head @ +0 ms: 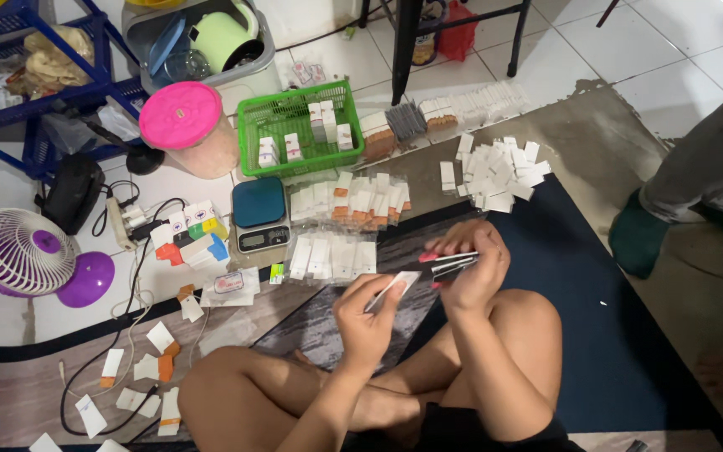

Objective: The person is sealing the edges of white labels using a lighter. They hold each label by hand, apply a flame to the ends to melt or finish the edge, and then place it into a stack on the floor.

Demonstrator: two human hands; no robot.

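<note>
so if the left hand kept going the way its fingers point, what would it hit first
Most likely the right hand and the dark stapler-like tool it grips. The left hand holds a small white packet aimed up and to the right, its tip almost at the tool. Depth is hard to judge from this view.

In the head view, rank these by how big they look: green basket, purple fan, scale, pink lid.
1. Purple fan and green basket: look alike, unranked.
2. Pink lid.
3. Scale.
</note>
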